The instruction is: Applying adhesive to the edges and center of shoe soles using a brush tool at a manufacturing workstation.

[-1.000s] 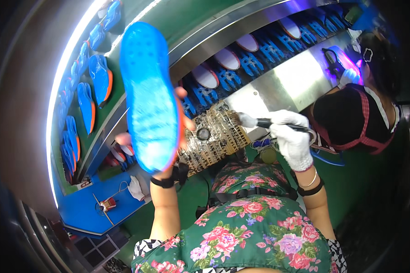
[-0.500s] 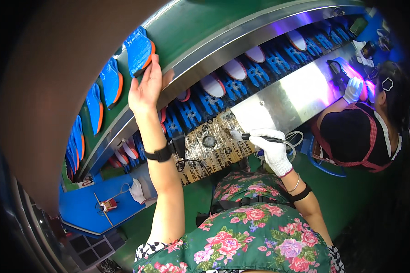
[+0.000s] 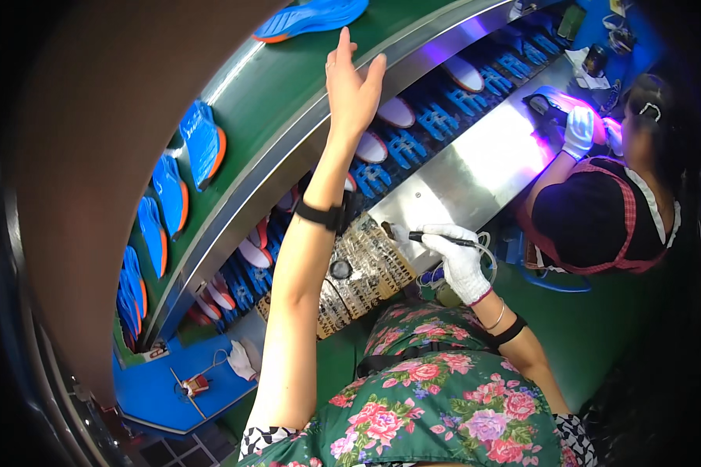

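Note:
My bare left hand [image 3: 354,89] reaches over the metal edge of the green conveyor belt, fingers spread and nothing in them. Just beyond its fingertips, a blue shoe sole [image 3: 315,17] with an orange end lies crosswise on the belt; whether they touch I cannot tell. My gloved right hand [image 3: 456,261] grips a brush [image 3: 428,236] with a black handle, its head over the seam between the metal bench and a taped board [image 3: 358,288]. A round dark knob [image 3: 340,269] sits on that board.
More blue soles [image 3: 202,144] stand in a row along the green belt [image 3: 269,117]. Below it, a lower rack carries blue holders [image 3: 436,121] and pale soles [image 3: 397,111]. At the right, a co-worker [image 3: 592,202] handles a shoe under purple light. A blue table [image 3: 163,397] stands lower left.
My left hand has moved right along the belt. The sole by it has turned from upright to crosswise and lies farther right. My right hand keeps the brush near the same spot.

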`<act>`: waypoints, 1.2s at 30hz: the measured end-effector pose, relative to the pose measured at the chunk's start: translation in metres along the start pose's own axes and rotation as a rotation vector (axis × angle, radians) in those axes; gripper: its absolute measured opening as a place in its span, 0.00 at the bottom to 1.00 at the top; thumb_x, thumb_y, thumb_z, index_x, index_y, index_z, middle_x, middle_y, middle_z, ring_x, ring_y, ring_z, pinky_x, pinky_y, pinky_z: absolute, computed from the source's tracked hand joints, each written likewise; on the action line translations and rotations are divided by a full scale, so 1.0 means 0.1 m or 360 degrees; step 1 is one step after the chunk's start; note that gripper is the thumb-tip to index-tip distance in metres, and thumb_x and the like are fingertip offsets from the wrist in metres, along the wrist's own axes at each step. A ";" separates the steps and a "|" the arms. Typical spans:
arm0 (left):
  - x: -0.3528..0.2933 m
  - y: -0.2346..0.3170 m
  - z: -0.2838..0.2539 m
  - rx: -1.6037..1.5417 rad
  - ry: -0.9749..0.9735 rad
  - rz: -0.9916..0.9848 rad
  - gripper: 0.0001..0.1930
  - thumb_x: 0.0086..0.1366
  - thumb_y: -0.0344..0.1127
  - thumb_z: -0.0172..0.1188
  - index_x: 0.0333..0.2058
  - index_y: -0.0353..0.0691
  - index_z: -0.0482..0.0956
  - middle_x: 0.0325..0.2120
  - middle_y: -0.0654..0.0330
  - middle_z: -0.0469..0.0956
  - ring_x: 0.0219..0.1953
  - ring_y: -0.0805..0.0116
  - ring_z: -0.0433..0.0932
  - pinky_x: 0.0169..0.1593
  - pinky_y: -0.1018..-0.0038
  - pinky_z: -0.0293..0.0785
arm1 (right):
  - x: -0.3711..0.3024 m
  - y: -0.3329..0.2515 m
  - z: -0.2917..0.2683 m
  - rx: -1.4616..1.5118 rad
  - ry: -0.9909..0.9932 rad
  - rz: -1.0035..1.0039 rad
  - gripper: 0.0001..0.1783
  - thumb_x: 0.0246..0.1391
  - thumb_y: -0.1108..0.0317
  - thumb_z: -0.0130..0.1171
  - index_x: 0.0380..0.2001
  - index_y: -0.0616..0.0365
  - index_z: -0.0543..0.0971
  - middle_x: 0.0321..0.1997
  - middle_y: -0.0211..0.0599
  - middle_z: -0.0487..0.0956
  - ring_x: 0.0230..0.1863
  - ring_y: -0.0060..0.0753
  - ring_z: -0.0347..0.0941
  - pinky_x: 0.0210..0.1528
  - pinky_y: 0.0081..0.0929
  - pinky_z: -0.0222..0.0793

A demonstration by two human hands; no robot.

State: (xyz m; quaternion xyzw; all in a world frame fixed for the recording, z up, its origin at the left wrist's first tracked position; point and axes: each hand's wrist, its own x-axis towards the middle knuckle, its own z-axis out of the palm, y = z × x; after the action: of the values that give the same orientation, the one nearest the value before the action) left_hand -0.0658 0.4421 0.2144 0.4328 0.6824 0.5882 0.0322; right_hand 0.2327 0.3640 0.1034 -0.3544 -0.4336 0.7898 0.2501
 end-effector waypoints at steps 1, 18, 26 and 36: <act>0.16 0.07 0.11 0.0275 -0.0074 -0.0056 0.45 0.66 0.50 0.64 0.72 0.28 0.55 0.59 0.33 0.70 0.61 0.41 0.68 0.65 0.54 0.66 | 0.01 0.03 -0.03 0.0058 0.0000 -0.0015 0.11 0.55 0.77 0.67 0.42 0.64 0.88 0.41 0.36 0.88 0.39 0.24 0.81 0.46 0.20 0.76; 0.20 -0.25 -0.72 -0.0907 0.0392 -0.0063 0.12 0.71 0.43 0.65 0.42 0.43 0.75 0.48 0.56 0.72 0.42 0.68 0.74 0.49 0.72 0.75 | -0.37 0.08 -0.20 0.0068 -0.0041 -0.0031 0.12 0.55 0.75 0.66 0.43 0.66 0.87 0.44 0.40 0.88 0.46 0.29 0.83 0.54 0.24 0.74; -2.04 0.30 -1.37 -0.0623 0.0559 -0.0219 0.41 0.57 0.22 0.66 0.69 0.40 0.59 0.60 0.52 0.67 0.61 0.58 0.71 0.64 0.64 0.71 | -0.51 -0.05 -0.15 0.0259 -0.0074 -0.0098 0.08 0.54 0.78 0.67 0.39 0.63 0.88 0.39 0.36 0.88 0.34 0.21 0.80 0.39 0.18 0.73; -2.99 -0.09 -1.22 -0.1586 0.0133 -0.1364 0.31 0.61 0.41 0.64 0.59 0.27 0.71 0.50 0.47 0.80 0.49 0.54 0.82 0.58 0.59 0.79 | -0.82 -0.43 0.22 -0.0615 -0.0209 -0.1025 0.11 0.48 0.83 0.70 0.36 0.61 0.88 0.38 0.40 0.87 0.37 0.28 0.84 0.41 0.25 0.80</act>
State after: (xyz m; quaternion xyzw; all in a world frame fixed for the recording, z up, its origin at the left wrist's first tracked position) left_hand 0.0479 0.1600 0.1051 0.0328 0.4409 0.7852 0.4335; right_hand 0.2703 0.3169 0.1768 -0.1892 -0.6789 0.5954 0.3858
